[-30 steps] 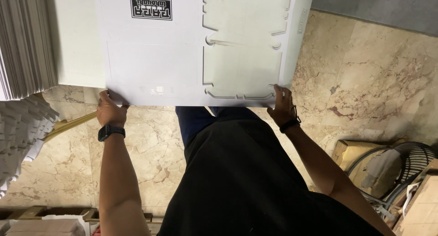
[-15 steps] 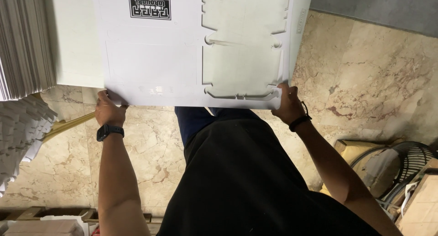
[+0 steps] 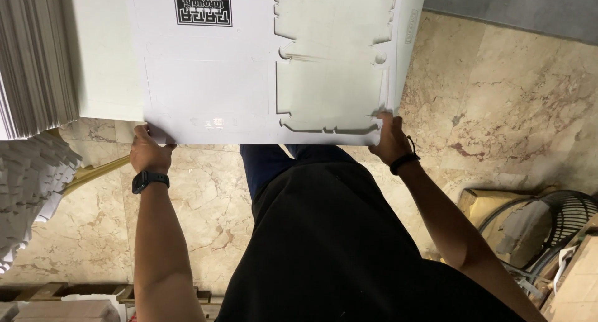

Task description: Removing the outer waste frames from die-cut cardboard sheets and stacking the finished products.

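The sheet (image 3: 212,79) is white card with a black printed block near its top edge and a paler grey-green die-cut panel on the right; the floor (image 3: 511,110) is beige marble, veined in rust and brown, with a grey strip at the far right top; the stack (image 3: 31,54) at left shows grey-white edges; the watch (image 3: 149,180) and the wristband (image 3: 405,162) are black; the shirt (image 3: 336,253) is black, the trousers (image 3: 268,166) navy; the fan (image 3: 548,228) has a dark wire guard
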